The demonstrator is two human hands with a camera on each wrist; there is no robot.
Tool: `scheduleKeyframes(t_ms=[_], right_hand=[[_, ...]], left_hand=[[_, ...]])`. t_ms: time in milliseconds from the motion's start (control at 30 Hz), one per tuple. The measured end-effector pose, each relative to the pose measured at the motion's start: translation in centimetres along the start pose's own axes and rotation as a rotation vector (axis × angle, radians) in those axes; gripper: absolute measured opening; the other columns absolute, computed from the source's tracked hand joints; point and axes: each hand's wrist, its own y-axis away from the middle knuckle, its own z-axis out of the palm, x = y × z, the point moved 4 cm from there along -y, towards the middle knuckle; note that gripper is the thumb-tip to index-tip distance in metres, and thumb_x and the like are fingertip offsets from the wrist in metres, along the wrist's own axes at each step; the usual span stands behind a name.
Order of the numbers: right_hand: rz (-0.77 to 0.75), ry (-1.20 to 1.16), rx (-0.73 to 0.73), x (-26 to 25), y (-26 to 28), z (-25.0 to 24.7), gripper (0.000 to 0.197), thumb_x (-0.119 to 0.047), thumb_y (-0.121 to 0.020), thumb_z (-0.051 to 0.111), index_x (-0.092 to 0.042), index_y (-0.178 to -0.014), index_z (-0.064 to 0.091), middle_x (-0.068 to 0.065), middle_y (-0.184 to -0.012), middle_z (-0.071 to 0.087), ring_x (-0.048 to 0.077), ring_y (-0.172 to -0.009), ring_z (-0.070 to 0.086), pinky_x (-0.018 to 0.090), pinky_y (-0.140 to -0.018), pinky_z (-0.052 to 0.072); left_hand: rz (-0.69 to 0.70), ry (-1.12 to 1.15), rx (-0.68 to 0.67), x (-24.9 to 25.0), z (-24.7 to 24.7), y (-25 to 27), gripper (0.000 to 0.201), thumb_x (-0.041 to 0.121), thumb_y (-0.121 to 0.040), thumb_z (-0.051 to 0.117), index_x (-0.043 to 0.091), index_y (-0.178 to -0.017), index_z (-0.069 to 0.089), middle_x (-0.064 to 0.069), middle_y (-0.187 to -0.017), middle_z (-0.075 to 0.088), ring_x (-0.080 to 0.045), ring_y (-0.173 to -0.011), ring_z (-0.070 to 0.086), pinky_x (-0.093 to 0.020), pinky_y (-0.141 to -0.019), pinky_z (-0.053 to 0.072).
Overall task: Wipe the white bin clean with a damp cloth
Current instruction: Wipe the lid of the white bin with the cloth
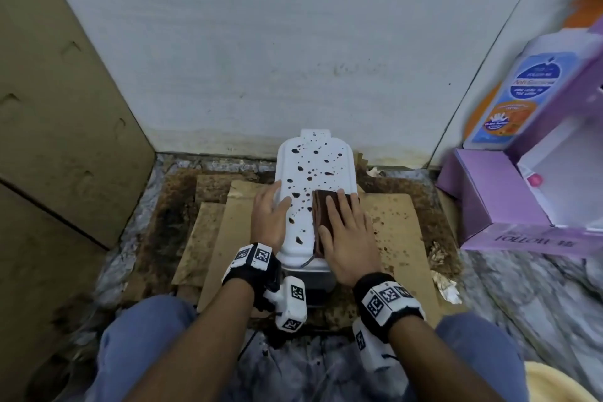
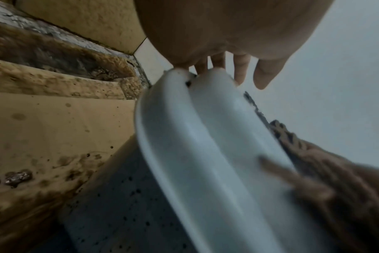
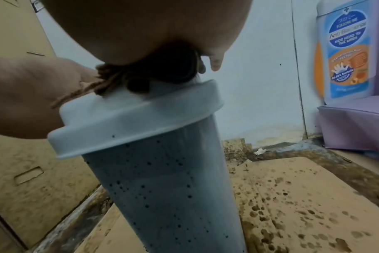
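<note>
The white bin (image 1: 311, 170) stands upright on stained cardboard, its lid spattered with dark brown drops. My left hand (image 1: 272, 210) rests flat on the lid's left side, fingers straight. My right hand (image 1: 346, 232) presses a folded brown cloth (image 1: 321, 207) flat onto the lid's right side. In the left wrist view the lid (image 2: 206, 154) runs under the fingers (image 2: 241, 70), with the cloth (image 2: 340, 196) blurred at the right. The right wrist view shows the speckled bin body (image 3: 162, 188), the lid rim (image 3: 141, 111) and the cloth (image 3: 162, 70) under my palm.
A tall cardboard panel (image 1: 58, 114) stands at the left and a white wall (image 1: 293, 42) behind. Spattered cardboard sheets (image 1: 394, 232) cover the floor. A purple box (image 1: 509, 206) with a body-wash bottle (image 1: 522, 98) sits at the right. Crumpled scraps (image 1: 443, 284) lie nearby.
</note>
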Motion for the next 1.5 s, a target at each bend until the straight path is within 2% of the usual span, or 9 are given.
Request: scheduleKeyframes(t_ms=[433, 633, 733, 833, 933, 1033, 1167, 1367, 1500], right_hand=[[0.010, -0.026, -0.137, 2.0, -5.3, -0.9, 0.059, -0.040, -0.100, 0.024, -0.026, -0.153, 0.004, -0.004, -0.161, -0.011, 0.018, -0.148, -0.014, 0.048, -0.120, 0.007], [0.005, -0.043, -0.162, 1.3, -3.7, -1.3, 0.059, -0.036, -0.099, 0.023, -0.023, -0.153, 0.003, 0.000, -0.161, -0.013, 0.020, -0.147, -0.015, 0.046, -0.121, 0.004], [-0.017, -0.014, -0.167, 0.4, -1.3, -1.5, 0.065, -0.036, -0.091, 0.016, -0.021, -0.153, 0.005, 0.001, -0.161, -0.012, 0.021, -0.147, -0.017, 0.046, -0.121, 0.002], [-0.052, 0.053, -0.132, -0.4, 0.6, -1.3, 0.067, -0.034, -0.089, 0.016, -0.018, -0.153, 0.006, 0.005, -0.161, -0.011, 0.022, -0.146, -0.019, 0.046, -0.121, -0.002], [-0.065, 0.043, -0.133, -0.4, 0.4, -1.1, 0.066, -0.034, -0.090, 0.017, -0.017, -0.153, 0.004, 0.005, -0.160, -0.016, 0.020, -0.145, -0.023, 0.046, -0.121, -0.001], [-0.089, 0.010, -0.140, 0.0, -0.6, -1.0, 0.071, -0.040, -0.086, 0.010, -0.019, -0.153, 0.000, -0.001, -0.159, -0.019, 0.016, -0.145, -0.023, 0.046, -0.121, 0.003], [-0.109, 0.008, -0.202, 0.8, -3.5, -1.2, 0.074, -0.045, -0.083, 0.003, -0.022, -0.153, -0.002, -0.005, -0.160, -0.016, 0.015, -0.146, -0.020, 0.046, -0.121, 0.003], [-0.089, 0.014, -0.285, 1.3, -7.9, -1.9, 0.063, -0.033, -0.098, 0.026, -0.024, -0.153, -0.004, -0.006, -0.159, -0.019, 0.015, -0.146, -0.019, 0.048, -0.120, 0.002], [-0.069, -0.016, -0.309, 1.3, -8.6, -1.9, 0.062, -0.032, -0.099, 0.025, -0.025, -0.153, -0.005, -0.007, -0.159, -0.020, 0.014, -0.146, -0.021, 0.049, -0.119, 0.002]], left_hand=[[0.064, -0.048, 0.051, -1.2, 0.8, -0.3, 0.044, 0.019, -0.098, 0.056, 0.021, -0.142, 0.051, -0.001, -0.145, 0.039, -0.015, -0.134, 0.040, -0.032, -0.113, 0.033], [0.060, -0.084, 0.040, -0.9, 0.9, -0.1, 0.046, 0.017, -0.098, 0.054, 0.020, -0.144, 0.049, -0.003, -0.146, 0.037, -0.016, -0.135, 0.038, -0.023, -0.108, 0.029], [0.044, -0.102, 0.024, -0.4, 0.9, 0.1, 0.046, 0.016, -0.099, 0.052, 0.020, -0.144, 0.047, -0.003, -0.146, 0.036, -0.015, -0.134, 0.038, -0.018, -0.101, 0.027], [0.011, -0.101, 0.015, 0.3, 1.1, 0.0, 0.046, 0.012, -0.096, 0.050, 0.021, -0.142, 0.047, -0.003, -0.143, 0.036, -0.016, -0.128, 0.041, -0.021, -0.099, 0.030], [0.013, -0.109, 0.008, 0.6, 1.0, -0.7, 0.044, 0.009, -0.091, 0.050, 0.018, -0.135, 0.048, -0.001, -0.141, 0.039, -0.019, -0.128, 0.043, -0.033, -0.108, 0.036], [0.000, -0.056, -0.006, 0.0, 1.0, -1.1, 0.049, 0.024, -0.083, 0.050, 0.025, -0.132, 0.049, 0.002, -0.139, 0.050, -0.023, -0.125, 0.050, -0.046, -0.105, 0.043], [0.019, -0.012, 0.026, -0.7, 1.0, -1.1, 0.049, 0.031, -0.083, 0.049, 0.030, -0.132, 0.052, 0.005, -0.139, 0.054, -0.021, -0.126, 0.052, -0.048, -0.105, 0.044], [0.043, 0.005, 0.056, -1.1, 1.0, -1.5, 0.044, 0.017, -0.090, 0.053, 0.026, -0.133, 0.054, 0.002, -0.141, 0.054, -0.020, -0.129, 0.050, -0.048, -0.106, 0.044], [0.035, 0.020, 0.049, -1.1, 0.9, -1.3, 0.047, 0.024, -0.086, 0.052, 0.026, -0.133, 0.054, 0.004, -0.141, 0.054, -0.019, -0.129, 0.050, -0.048, -0.106, 0.043]])
